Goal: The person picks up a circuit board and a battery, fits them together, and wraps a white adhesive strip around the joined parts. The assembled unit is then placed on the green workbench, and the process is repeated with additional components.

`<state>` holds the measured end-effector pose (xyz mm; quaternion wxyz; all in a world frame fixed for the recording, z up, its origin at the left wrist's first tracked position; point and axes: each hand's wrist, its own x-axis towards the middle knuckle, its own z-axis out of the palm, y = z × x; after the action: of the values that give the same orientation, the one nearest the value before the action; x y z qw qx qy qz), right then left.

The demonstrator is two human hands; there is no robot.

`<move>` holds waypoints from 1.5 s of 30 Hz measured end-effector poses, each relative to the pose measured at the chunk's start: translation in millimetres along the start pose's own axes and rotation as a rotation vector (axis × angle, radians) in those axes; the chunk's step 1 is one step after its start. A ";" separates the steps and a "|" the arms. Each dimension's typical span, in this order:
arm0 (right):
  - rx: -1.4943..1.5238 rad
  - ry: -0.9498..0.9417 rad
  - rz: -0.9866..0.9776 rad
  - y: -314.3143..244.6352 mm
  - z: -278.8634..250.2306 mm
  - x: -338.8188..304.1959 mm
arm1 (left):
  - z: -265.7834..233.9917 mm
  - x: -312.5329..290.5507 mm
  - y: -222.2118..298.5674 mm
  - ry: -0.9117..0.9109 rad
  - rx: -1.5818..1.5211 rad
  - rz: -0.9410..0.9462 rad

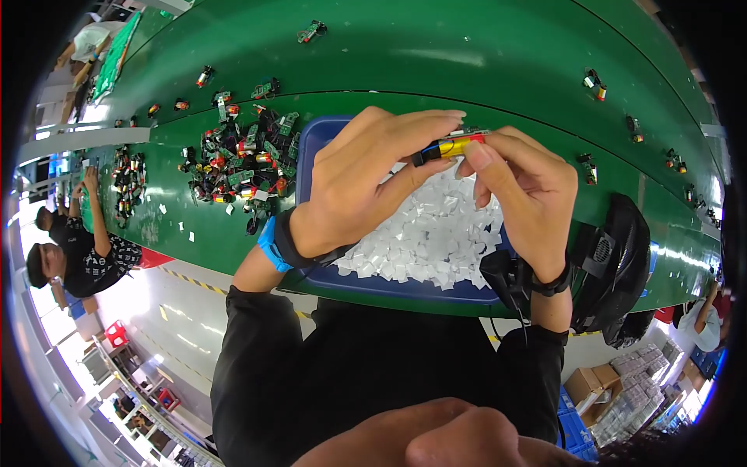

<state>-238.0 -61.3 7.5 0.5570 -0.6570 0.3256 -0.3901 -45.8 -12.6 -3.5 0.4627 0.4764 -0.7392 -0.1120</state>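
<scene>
Both hands grasp one small battery-and-circuit-board assembly (457,145), yellow with a red end, held up over the tray. The left hand (350,175) keeps its fingers nearly straight across the top with the thumb beneath, partly closed around the black end; the right hand (533,183) pinches the red end between thumb and bent fingers. There is one blue tray (306,159), holding a broad layer of small white squares (428,233), too many to count. On the green worktable (214,226), two heaps lie left of the tray: a large heap of assemblies (241,163) near it and a smaller heap (128,187) farther left, their pieces too tangled to count. One black plastic bag (622,265) sits right of the tray
</scene>
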 end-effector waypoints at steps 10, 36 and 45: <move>0.017 -0.025 0.067 3.1 4.3 -3.0 | 5.6 -5.5 -5.0 0.083 0.058 0.119; -0.197 -0.493 -0.173 -71.7 -73.7 -78.5 | -53.0 25.1 71.8 -0.617 -0.758 -0.030; -0.156 -0.373 -0.139 -43.5 -60.4 -80.1 | -61.0 4.9 53.7 -0.639 -0.879 -0.117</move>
<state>-329.9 -13.8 43.0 0.5271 -0.7797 0.1999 -0.2726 -30.4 28.2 65.2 0.3635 0.2207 -0.6989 -0.5750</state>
